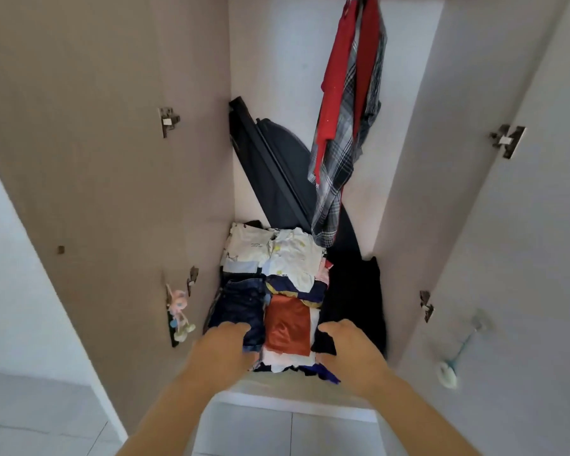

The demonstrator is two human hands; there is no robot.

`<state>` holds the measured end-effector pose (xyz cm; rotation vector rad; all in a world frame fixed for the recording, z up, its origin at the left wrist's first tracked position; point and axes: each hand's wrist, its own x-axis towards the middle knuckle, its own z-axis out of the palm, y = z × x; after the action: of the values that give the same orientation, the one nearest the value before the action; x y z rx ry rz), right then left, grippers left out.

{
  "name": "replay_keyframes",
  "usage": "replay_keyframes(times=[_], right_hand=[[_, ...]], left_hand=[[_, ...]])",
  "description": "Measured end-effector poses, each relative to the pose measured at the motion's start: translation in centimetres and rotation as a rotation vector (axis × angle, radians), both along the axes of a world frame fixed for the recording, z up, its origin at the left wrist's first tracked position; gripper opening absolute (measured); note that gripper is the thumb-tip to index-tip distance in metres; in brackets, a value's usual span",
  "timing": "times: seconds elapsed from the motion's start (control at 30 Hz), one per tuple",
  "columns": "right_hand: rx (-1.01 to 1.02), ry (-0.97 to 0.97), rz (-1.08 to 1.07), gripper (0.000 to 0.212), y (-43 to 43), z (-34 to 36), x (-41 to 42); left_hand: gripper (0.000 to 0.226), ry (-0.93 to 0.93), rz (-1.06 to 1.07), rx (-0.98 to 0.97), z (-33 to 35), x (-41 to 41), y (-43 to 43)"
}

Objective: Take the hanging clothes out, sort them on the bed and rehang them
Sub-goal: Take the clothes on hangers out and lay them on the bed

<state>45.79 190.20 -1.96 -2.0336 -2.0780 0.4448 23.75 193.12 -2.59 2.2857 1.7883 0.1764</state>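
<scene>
Left hand (224, 345) fingers curl round folded dark-blue denim (241, 304) | right hand (349, 347) fingers pinch black cloth (324, 345) | likely bracketing stack (287, 327) to lift | red and plaid hanging clothes (346, 103) untouched

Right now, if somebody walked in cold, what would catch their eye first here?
The red garment and grey plaid shirt, hanging alone at the upper right of the open wardrobe, stand out most. Below them a pile of folded clothes covers the wardrobe floor, with a rust-orange cloth at the front. The left hand grips the folded jeans and the right hand a black cloth, either side of it.
</scene>
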Motion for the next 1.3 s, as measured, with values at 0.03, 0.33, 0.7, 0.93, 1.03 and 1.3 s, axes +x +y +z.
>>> replay_keyframes(times=[0.03, 0.33, 0.7, 0.93, 1.03, 1.3], right_hand=[[0.025, 0.008, 0.001, 0.052, 1.5, 0.7, 0.0], [0.288, 0.045, 0.084, 0.054, 16.8, 7.9, 0.9], [0.747, 0.064, 0.226, 0.053, 35.4, 21.9, 4.1], [0.925, 0.075, 0.267, 0.053, 43.3, 29.2, 4.4], [1.021, 0.014, 0.249, 0.053, 46.2, 32.5, 4.1], [1.204, -0.121, -0.014, 0.052, 54.6, 41.6, 5.3]], left_hand=[[0.053, -0.015, -0.004, 0.002, 0.8, 0.3, 1.8], [0.057, -0.229, -0.012, 0.157, 7.7, 3.0, 16.8], [0.055, -0.419, 0.059, 0.588, 20.9, 7.9, 33.2], [0.054, -0.503, 0.035, 0.826, 27.5, 9.6, 41.2], [0.053, -0.548, -0.003, 0.904, 30.0, 10.4, 44.5], [0.053, -0.618, -0.139, 1.007, 34.8, 11.8, 52.5]])
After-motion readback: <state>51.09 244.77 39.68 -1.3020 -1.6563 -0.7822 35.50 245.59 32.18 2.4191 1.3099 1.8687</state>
